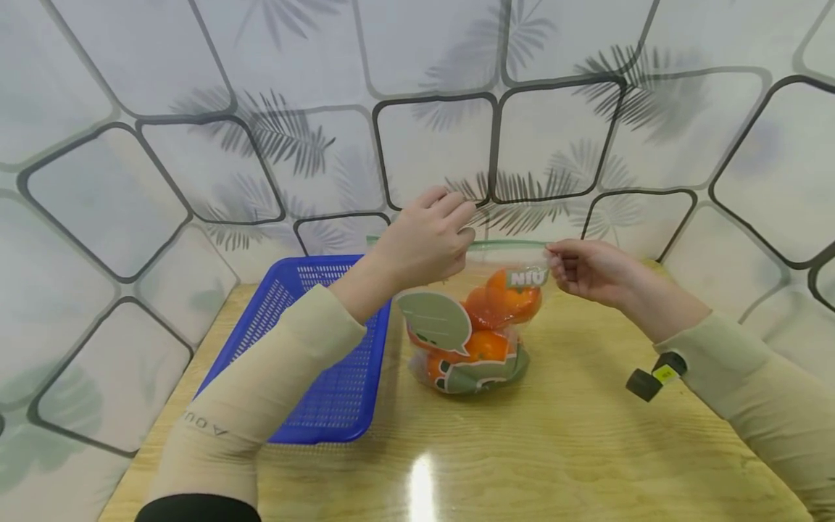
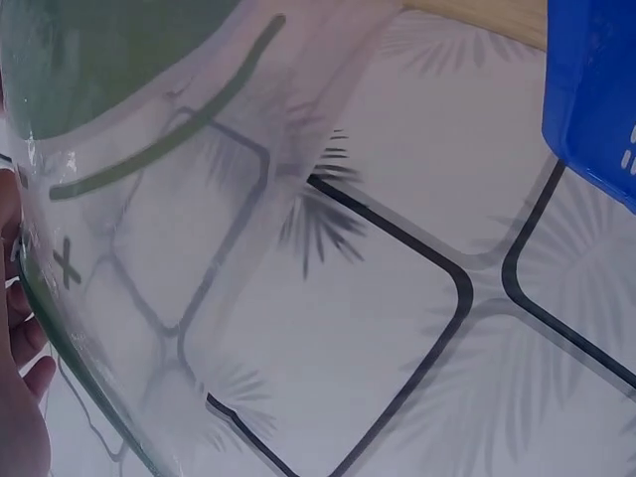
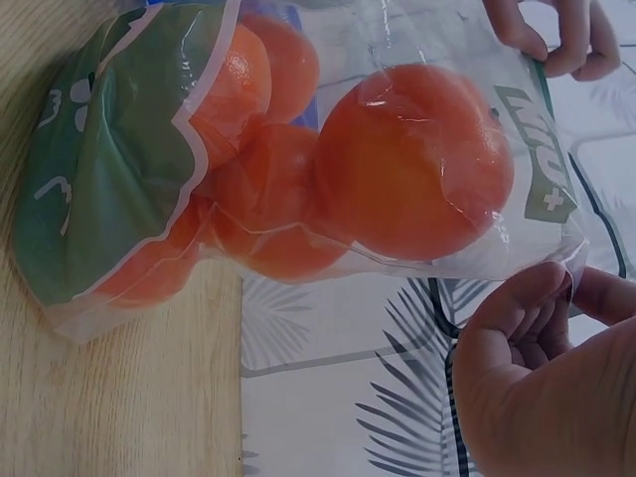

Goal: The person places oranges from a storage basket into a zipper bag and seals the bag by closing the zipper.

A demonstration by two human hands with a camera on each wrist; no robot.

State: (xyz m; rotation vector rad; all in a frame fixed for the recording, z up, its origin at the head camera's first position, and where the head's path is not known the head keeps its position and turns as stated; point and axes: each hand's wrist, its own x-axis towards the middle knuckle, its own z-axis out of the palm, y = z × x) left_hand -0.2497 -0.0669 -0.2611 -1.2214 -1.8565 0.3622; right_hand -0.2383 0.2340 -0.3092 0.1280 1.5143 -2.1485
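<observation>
A clear zip bag (image 1: pixel 479 341) with a green seal strip and green print stands upright on the table. Several round orange fruits (image 3: pixel 412 164) fill it. At the top right corner, my right hand (image 1: pixel 590 272) pinches the bag's edge between thumb and finger. My left hand (image 1: pixel 430 235) is at the seal strip left of that, its fingers curled and pinching the strip; the right wrist view shows its fingertips (image 3: pixel 561 40) on the green edge. Only part of the left hand (image 2: pixel 22 397) appears in the left wrist view, beside the bag's strip.
A blue plastic basket (image 1: pixel 375 391) stands on the wooden table (image 1: pixel 522 457) left of the bag, partly under my left forearm. Patterned cloth or wall covering (image 1: pixel 430 145) rises behind the table. A small black device (image 1: pixel 655 377) is on my right sleeve.
</observation>
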